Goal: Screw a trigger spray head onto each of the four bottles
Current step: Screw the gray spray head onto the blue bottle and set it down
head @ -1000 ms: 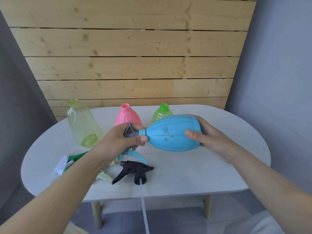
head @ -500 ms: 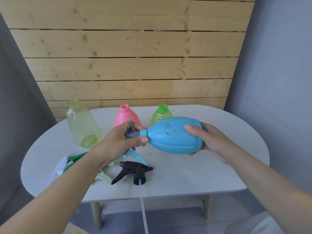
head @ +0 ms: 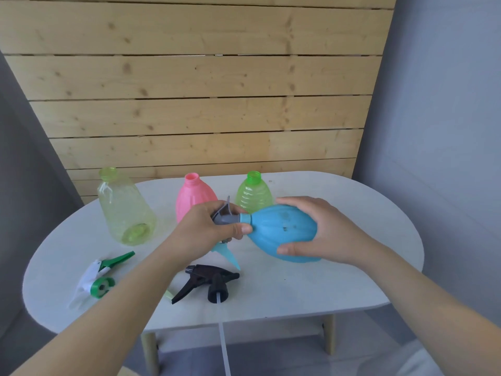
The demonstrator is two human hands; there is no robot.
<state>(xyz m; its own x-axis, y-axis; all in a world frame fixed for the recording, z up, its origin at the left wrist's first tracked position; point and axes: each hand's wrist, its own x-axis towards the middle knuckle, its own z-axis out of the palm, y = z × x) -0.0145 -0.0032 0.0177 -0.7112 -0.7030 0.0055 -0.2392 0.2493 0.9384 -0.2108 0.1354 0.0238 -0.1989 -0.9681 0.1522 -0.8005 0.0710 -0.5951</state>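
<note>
Before a pine-slat wall, above a white oval table (head: 339, 289), the blue bottle (head: 282, 234) lies sideways, neck pointing left. The right hand (head: 322, 232) wraps its body; the left hand (head: 208, 229) grips the grey spray head (head: 226, 219), mostly hidden by fingers.

Compared with a second ago, the right hand (head: 320, 234) sits differently on the rounded light-blue plastic bottle (head: 284, 234): it now lies over the bottle's top and far side, thumb underneath near the front, where earlier it cupped the base end. The bottle's dark marks have turned to a new place on its face, and its base now tilts lower. The left hand (head: 206, 229) shows more of the grey trigger spray head (head: 226, 218).
</note>
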